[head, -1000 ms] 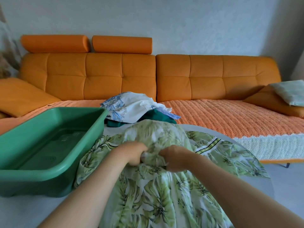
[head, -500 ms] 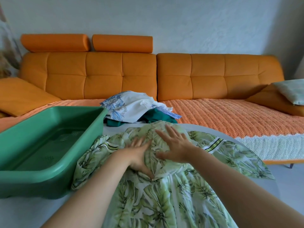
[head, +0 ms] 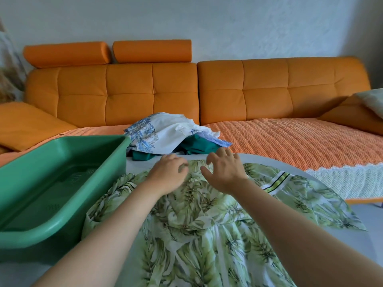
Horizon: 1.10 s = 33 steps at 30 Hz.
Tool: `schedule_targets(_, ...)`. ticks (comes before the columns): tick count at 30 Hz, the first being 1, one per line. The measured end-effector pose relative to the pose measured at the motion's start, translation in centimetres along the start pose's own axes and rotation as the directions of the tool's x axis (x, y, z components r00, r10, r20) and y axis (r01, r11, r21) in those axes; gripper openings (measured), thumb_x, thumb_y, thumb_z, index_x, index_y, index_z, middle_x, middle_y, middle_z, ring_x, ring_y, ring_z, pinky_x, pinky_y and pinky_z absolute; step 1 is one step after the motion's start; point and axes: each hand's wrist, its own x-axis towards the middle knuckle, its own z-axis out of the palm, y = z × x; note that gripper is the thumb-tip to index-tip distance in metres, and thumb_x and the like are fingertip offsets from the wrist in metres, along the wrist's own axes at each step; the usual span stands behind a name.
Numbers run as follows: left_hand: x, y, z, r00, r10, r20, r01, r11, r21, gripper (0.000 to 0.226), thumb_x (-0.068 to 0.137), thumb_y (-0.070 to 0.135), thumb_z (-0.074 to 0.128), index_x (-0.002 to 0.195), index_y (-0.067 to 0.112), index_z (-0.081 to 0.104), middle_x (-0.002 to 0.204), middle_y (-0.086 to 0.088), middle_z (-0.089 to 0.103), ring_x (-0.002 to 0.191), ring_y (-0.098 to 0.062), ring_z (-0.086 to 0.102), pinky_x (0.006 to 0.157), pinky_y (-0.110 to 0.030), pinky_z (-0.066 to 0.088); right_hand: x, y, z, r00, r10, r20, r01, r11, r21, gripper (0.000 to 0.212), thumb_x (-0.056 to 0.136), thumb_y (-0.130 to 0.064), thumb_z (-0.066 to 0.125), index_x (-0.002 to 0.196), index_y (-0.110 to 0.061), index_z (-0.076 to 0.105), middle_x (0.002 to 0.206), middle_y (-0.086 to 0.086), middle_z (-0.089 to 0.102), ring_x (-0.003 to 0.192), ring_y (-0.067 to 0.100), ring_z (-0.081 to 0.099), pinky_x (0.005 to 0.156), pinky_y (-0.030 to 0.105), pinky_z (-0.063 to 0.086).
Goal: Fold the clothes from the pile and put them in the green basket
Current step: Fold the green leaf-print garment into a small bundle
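A green-and-white leaf-print garment [head: 199, 235] lies spread on the grey table, reaching from the near edge to the far side. My left hand [head: 167, 172] is at its far edge, fingers curled down and pinching the fabric there. Just right of it, my right hand [head: 223, 170] hovers over the same edge with fingers spread and bent, holding nothing. The green basket [head: 62, 206] stands on the left of the table with nothing in it. Behind the garment is the pile [head: 165, 135]: a white cloth with blue print on top of dark green clothes.
An orange sofa [head: 248, 90] with a woven orange cover [head: 290, 141] runs behind the table. Orange cushions lie at both ends, with a pale pillow [head: 373, 100] at the far right. Grey table surface [head: 335, 241] shows to the right of the garment.
Both hands went from bunching the fabric to pressing it flat, then slid forward to the garment's far edge. The raised hump of cloth now lies flatter.
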Motion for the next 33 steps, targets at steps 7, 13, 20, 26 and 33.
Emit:
schedule_targets(7, 2.7, -3.1, 4.4, 0.939, -0.141, 0.315, 0.026, 0.939, 0.342, 0.085, 0.086, 0.084, 0.017, 0.156, 0.043, -0.005, 0.167, 0.006, -0.009, 0.153, -0.027, -0.009, 0.121, -0.056, 0.002, 1.1, 0.7, 3.2, 0.882, 0.070, 0.465, -0.049, 0.997, -0.057, 0.079, 0.085, -0.087, 0.015, 0.154, -0.052, -0.003, 0.168, 0.004, -0.010, 0.153, 0.032, -0.012, 0.112, 0.075, -0.001)
schedule_targets(13, 3.7, -5.1, 5.4, 0.911, -0.206, 0.358, 0.122, 0.962, 0.244, 0.092, 0.074, 0.088, 0.011, 0.155, 0.048, -0.007, 0.165, 0.009, -0.019, 0.153, -0.030, -0.010, 0.121, -0.058, 0.001, 2.2, 3.2, 5.2, 0.810, 0.179, 0.559, -0.159, 0.984, -0.084, 0.095, 0.070, -0.098, 0.013, 0.152, -0.055, -0.011, 0.166, -0.003, -0.018, 0.152, 0.030, -0.021, 0.105, 0.082, -0.002)
schedule_targets(20, 3.7, -4.9, 5.4, 0.961, -0.185, 0.207, 0.117, 0.945, 0.304, 0.084, 0.094, 0.075, 0.022, 0.160, 0.023, 0.011, 0.166, -0.004, -0.017, 0.152, -0.025, -0.017, 0.120, -0.053, -0.005, 2.5, 3.4, 5.6, 0.832, 0.197, 0.518, -0.145, 0.980, -0.140, 0.100, 0.066, -0.101, 0.004, 0.153, -0.054, -0.010, 0.167, 0.000, -0.014, 0.151, 0.039, -0.017, 0.110, 0.077, -0.009)
schedule_targets(26, 1.9, -1.1, 2.1, 0.995, 0.068, 0.078, -0.065, 0.997, -0.043, 0.042, 0.103, 0.045, 0.039, 0.141, 0.031, 0.050, 0.147, 0.007, 0.040, 0.133, -0.016, 0.041, 0.109, -0.042, 0.038, 1.8, 2.3, 4.3, 0.851, 0.160, 0.500, -0.112, 0.986, -0.124, 0.086, 0.088, -0.083, 0.015, 0.160, -0.037, -0.001, 0.166, 0.010, -0.016, 0.151, 0.030, -0.023, 0.115, 0.064, -0.017)
schedule_targets(33, -2.4, 0.5, 2.4, 0.870, 0.043, 0.491, -0.075, 0.996, 0.046, 0.096, 0.080, 0.077, 0.055, 0.157, 0.041, 0.010, 0.167, 0.008, 0.004, 0.153, -0.022, 0.007, 0.121, -0.051, 0.019, 0.1, -1.0, 1.1, 0.843, -0.081, 0.531, -0.026, 0.981, 0.191, 0.057, 0.102, -0.036, 0.036, 0.157, -0.035, 0.024, 0.168, 0.001, 0.002, 0.155, 0.024, -0.003, 0.123, 0.056, 0.002)
